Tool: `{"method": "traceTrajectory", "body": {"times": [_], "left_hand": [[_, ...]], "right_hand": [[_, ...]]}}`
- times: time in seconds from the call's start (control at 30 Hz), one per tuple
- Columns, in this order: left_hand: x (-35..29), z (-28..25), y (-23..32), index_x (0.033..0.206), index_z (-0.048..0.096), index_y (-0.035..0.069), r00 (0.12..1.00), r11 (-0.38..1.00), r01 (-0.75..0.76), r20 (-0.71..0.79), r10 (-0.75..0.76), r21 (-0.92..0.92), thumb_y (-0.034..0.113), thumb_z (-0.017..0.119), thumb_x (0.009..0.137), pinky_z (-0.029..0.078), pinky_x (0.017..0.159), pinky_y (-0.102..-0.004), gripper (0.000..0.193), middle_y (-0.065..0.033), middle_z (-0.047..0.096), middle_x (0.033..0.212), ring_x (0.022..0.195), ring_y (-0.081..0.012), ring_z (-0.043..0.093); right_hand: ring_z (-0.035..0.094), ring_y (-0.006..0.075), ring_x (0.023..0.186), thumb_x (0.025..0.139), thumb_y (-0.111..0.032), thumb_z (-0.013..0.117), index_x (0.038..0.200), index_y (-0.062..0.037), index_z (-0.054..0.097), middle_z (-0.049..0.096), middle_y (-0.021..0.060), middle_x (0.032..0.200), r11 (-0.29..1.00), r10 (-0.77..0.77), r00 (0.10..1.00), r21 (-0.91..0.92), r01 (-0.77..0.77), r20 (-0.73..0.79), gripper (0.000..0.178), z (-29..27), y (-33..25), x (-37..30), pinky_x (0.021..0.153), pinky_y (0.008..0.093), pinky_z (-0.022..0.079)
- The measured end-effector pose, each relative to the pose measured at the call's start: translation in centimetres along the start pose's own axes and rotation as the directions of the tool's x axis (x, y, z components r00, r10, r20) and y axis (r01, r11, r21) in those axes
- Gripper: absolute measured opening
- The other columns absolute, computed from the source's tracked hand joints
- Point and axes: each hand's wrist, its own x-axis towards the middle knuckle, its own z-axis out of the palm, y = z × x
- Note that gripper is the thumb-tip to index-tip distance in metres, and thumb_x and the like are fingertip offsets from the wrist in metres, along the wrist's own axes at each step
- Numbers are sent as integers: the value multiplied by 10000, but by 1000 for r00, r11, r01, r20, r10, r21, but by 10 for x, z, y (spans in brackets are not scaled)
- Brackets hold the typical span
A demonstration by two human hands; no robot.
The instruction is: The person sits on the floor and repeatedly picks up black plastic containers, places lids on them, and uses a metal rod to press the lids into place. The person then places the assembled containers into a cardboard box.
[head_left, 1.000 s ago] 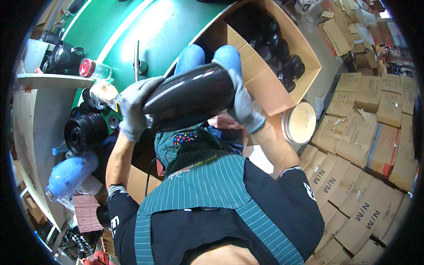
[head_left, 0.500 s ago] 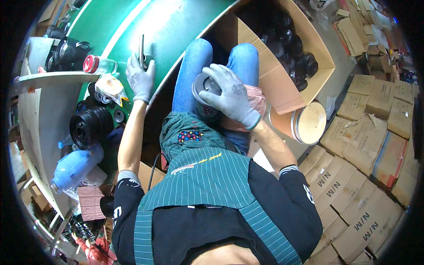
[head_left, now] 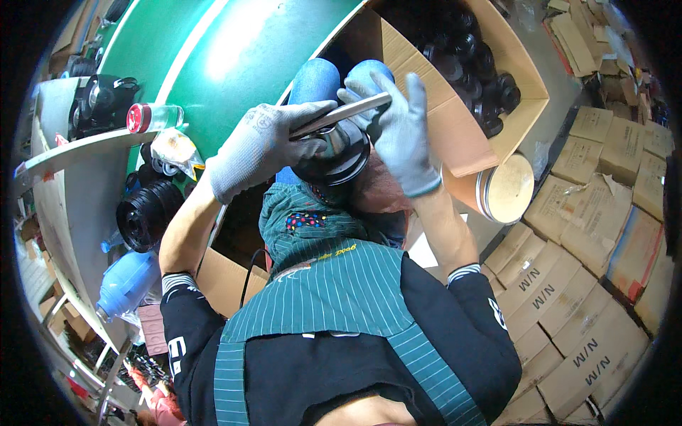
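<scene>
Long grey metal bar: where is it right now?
In the head view's upper middle, the long grey metal bar is in the grey-gloved left hand, over the black round part, its right end near the grey-gloved right hand.

The left hand (head_left: 273, 144) is pinching firmly, fingers pointing rightward, thumb below! Opposite, the right hand (head_left: 402, 135) is holding itself open, fingers spread upward. Both elbows are bending, left forearm (head_left: 186, 228) and right forearm (head_left: 447, 231) angling inward.
</scene>
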Motion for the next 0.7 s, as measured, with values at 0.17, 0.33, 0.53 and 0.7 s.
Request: {"method": "traceTrajectory", "body": {"times": [0.17,0.33,0.53,0.7], "left_hand": [[-13,26,45,1607,393,-52,994,932,107,-70,-88,346,320,812,895,443,1155,-516,906,-306,615,1411,1400,-449,550],[-5,55,56,1610,348,-52,915,831,106,-380,132,545,472,732,948,200,1258,-648,927,-288,404,1614,1534,-479,340],[-7,35,-33,1540,431,-43,877,965,-28,-458,150,262,207,575,1076,397,1182,-576,546,-298,531,1508,1377,-509,521],[15,36,-94,1511,489,7,900,982,-186,-404,162,-22,250,459,1162,422,1216,-442,427,-265,523,1546,1411,-416,544]], "right_hand": [[730,181,1157,1142,-234,493,1407,-29,665,762,132,1220,880,61,992,-475,1,115,377,-23,8,53,1027,320,584],[738,203,1101,1141,-299,514,1397,-35,648,792,123,1106,950,103,958,-311,-15,269,391,-44,25,78,1004,340,581],[664,353,1319,1172,-262,458,1385,-44,635,778,124,1141,998,-55,907,2,60,418,353,-65,34,40,1241,515,427],[679,351,1218,1139,-325,377,993,-63,695,754,123,983,960,-190,856,-90,264,481,438,-30,24,-31,1318,578,228]]}}
